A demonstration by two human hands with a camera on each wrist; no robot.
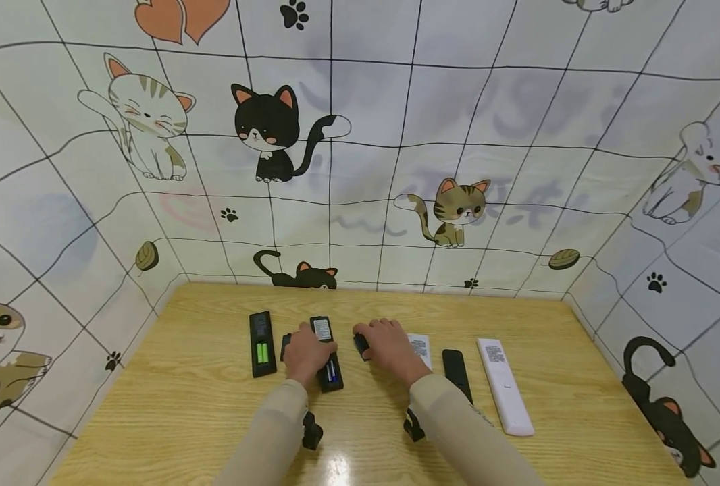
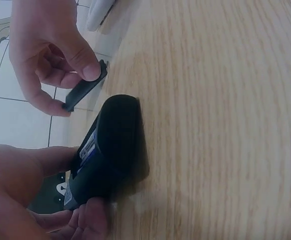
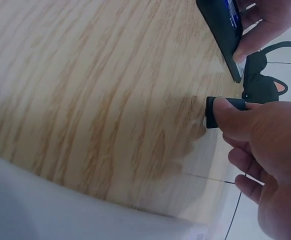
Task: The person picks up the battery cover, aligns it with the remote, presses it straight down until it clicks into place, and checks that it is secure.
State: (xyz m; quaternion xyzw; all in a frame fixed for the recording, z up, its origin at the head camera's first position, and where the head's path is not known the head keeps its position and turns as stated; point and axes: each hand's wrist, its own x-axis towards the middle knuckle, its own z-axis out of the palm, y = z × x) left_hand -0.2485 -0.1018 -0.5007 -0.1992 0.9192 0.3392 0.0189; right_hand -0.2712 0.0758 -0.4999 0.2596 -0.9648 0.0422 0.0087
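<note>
My left hand [image 1: 307, 352] grips a black remote control [image 1: 331, 378] lying back up, thumb on one side and fingers on the other. Its battery compartment is uncovered, and a blue battery [image 2: 88, 150] shows inside. Off to the right, my right hand [image 1: 389, 343] pinches a small black battery cover [image 3: 213, 114] between thumb and fingers, apart from the remote. Partly hidden behind the left hand lies another small black piece [image 1: 285, 343]. At far left, a second black remote [image 1: 263, 331] lies with green batteries [image 1: 262, 353] exposed.
Right of the hands lie another black remote [image 1: 455, 370], partly covered by the right sleeve, and a long white remote [image 1: 506, 391]. A white item with printed text [image 1: 419, 345] shows behind the right hand. Cat-patterned cloth walls [image 1: 366, 169] border the wooden table [image 1: 171, 405].
</note>
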